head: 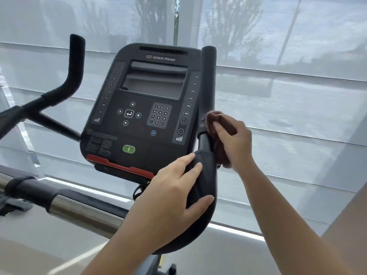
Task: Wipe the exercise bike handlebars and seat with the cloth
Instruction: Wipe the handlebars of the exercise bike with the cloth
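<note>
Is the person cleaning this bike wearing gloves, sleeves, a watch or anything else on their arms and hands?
No. Both forearms are bare as far up as the picture shows, with no sleeve in view. The left hand and the right hand have no gloves, and no rings, watch or bracelet can be seen. The fingernails look short and unpainted.

A black plastic console (143,108) marked "STAR TRAC" shows a dark screen (155,80), a number keypad (159,115) and a green oval button (128,149). Behind it hang translucent white window blinds (288,86).
</note>
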`<state>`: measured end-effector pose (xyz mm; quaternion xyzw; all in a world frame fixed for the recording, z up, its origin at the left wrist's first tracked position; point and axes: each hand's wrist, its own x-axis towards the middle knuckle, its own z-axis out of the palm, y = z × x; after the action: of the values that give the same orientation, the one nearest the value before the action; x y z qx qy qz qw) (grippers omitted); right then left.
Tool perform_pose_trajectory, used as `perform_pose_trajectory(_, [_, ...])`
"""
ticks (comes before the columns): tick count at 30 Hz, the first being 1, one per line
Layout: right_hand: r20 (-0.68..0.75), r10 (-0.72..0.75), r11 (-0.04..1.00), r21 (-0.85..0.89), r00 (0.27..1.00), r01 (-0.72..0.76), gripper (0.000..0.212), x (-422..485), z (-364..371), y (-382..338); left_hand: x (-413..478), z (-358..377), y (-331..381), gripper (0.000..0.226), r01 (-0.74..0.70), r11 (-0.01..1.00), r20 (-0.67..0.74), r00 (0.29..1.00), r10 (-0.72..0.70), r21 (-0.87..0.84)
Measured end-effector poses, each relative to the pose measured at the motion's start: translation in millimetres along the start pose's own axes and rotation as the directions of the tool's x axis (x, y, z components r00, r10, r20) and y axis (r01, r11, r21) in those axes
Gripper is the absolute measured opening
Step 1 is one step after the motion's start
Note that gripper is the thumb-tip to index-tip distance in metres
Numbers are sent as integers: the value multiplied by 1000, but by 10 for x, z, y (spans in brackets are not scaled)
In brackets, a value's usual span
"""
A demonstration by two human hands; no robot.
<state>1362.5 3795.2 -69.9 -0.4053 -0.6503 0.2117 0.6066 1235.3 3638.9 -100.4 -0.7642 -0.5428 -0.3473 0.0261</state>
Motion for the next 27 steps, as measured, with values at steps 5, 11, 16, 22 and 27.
perform_pose_trajectory(5, [89,-194,974,-104,977,203,26,-233,-90,-7,10,13,-3,66,1,1000,-7,1000,-1,8])
perform_pose_trajectory(11, [205,-222,874,-391,953,288,22,495,145,-200,2,8,-23,65,5,999,-23,1000,-6,-32])
perform_pose_trajectory(16, [391,-158,917,-282,907,281,17,320,-136,-297,-12,31,-37,66,-6,999,-34,999,5,-32])
perform_pose_trajectory(22, [402,-253,804,-418,880,423,19,193,-35,-348,-7,49,-55,67,-15,999,-45,999,13,-43])
perform_pose_trajectory(27, [415,-195,638,-635,889,436,23,603,249,-460,-6,29,-51,66,-29,999,-58,998,27,-43])
